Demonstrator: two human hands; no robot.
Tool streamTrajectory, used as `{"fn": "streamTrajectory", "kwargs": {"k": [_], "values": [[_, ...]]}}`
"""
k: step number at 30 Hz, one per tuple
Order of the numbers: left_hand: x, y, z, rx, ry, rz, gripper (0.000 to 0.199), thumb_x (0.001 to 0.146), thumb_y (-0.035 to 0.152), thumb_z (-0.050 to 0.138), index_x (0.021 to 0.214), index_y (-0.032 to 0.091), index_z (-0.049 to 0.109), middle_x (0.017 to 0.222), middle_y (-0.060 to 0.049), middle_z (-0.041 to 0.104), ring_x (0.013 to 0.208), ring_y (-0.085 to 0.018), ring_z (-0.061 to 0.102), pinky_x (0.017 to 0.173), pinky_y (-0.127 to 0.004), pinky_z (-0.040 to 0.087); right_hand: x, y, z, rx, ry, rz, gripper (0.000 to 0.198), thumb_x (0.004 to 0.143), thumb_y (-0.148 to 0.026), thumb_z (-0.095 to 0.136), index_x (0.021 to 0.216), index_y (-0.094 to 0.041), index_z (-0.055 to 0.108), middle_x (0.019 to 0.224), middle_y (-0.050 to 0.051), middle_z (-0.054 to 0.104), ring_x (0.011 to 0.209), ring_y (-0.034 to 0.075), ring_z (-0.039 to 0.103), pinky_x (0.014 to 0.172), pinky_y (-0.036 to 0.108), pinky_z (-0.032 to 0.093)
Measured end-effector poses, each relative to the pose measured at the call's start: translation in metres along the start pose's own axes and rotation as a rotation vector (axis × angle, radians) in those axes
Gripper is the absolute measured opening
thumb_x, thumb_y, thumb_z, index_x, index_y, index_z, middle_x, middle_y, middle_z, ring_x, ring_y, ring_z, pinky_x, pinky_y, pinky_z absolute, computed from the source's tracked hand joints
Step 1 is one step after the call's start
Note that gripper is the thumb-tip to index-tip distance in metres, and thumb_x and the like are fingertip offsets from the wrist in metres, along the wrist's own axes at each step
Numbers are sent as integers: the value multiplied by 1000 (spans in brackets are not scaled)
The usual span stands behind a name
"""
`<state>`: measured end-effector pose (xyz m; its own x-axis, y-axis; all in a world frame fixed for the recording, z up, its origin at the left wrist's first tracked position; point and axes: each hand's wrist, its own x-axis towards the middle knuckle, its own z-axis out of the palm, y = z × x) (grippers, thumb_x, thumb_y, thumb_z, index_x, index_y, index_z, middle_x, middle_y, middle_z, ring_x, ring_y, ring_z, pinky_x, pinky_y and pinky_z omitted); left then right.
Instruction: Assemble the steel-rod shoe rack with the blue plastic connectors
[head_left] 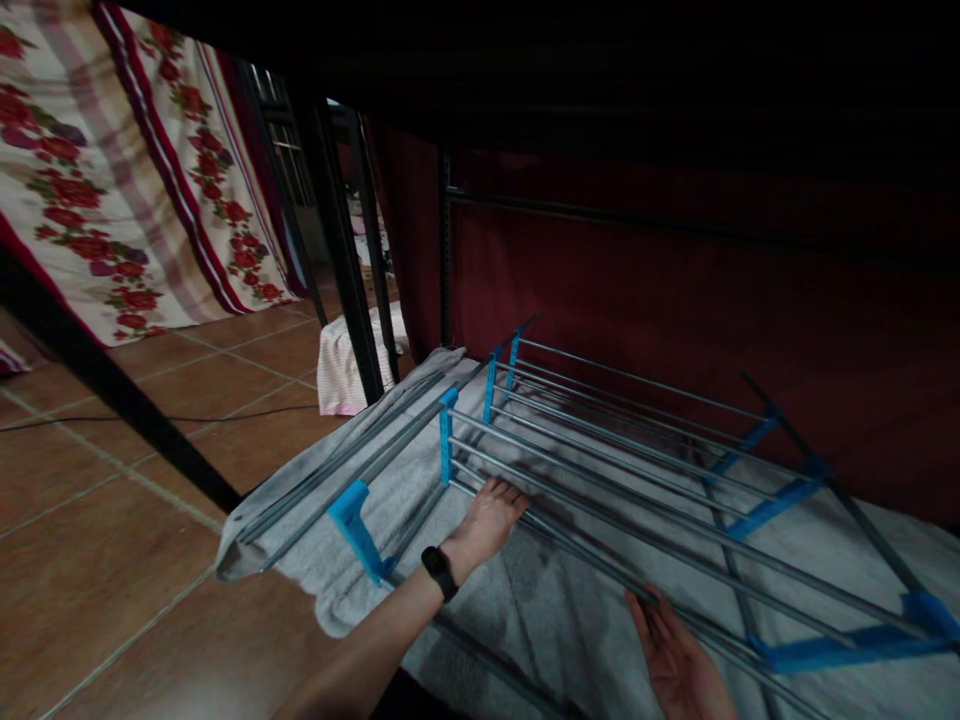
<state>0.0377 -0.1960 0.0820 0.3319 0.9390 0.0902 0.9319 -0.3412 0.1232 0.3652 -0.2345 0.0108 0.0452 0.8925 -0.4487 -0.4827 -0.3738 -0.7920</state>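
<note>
A rack (637,492) of grey bars is lying on a grey towel (540,590), its blue brackets (445,440) joining the bars at either end. The left hand (487,520) is resting palm down at the rack's near side, close to its left end, the fingers curling over the lower bars; whether they are closing tightly round them I cannot tell, since the thumb is not showing clearly. A black watch (439,573) is circling that wrist, just in front of the rack. The right hand (679,655) is reaching to the rack's near edge, farther to its right, with the palm partly turned up and the fingertips touching a low bar; whether thumb and fingers are pinching it I cannot tell. Behind the rack a dark red cloth (637,300) is hanging. A black post (337,250) is standing beyond the rack's left end, and near its foot a striped cloth (352,365) is draping down. Farther left of the rack a flowered curtain (150,180) is hanging above a tiled floor (90,500), where a thin cable (247,414) is running.
</note>
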Motion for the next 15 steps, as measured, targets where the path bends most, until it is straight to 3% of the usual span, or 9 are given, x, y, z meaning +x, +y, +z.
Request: {"fn": "streamTrajectory", "kwargs": {"k": [3, 8, 15], "values": [[0, 0, 1, 6, 8, -1, 35, 92, 4, 44, 115, 18, 66, 111, -9, 67, 110, -24, 58, 105, -42, 41, 0, -4, 2, 22, 11, 34, 31, 67, -47, 86, 94, -31, 81, 111, 3, 79, 126, 28, 66, 109, 42, 56], [-2, 0, 0, -14, 8, -5, 35, 91, 3, 45, 114, 19, 66, 110, -9, 67, 109, -23, 58, 105, -42, 41, 1, -5, 4, 47, 39, 70, 32, 64, -47, 88, 91, -32, 81, 112, 1, 79, 123, 25, 68, 111, 35, 53], [-3, -3, 7, -30, 31, -5, 35, 93, 5, 44, 118, 17, 65, 113, -11, 67, 110, -25, 58, 106, -44, 40, 2, -2, 2, -3, 12, 5, 32, 67, -47, 87, 95, -33, 81, 113, 2, 79, 128, 28, 65, 112, 42, 53]]}}
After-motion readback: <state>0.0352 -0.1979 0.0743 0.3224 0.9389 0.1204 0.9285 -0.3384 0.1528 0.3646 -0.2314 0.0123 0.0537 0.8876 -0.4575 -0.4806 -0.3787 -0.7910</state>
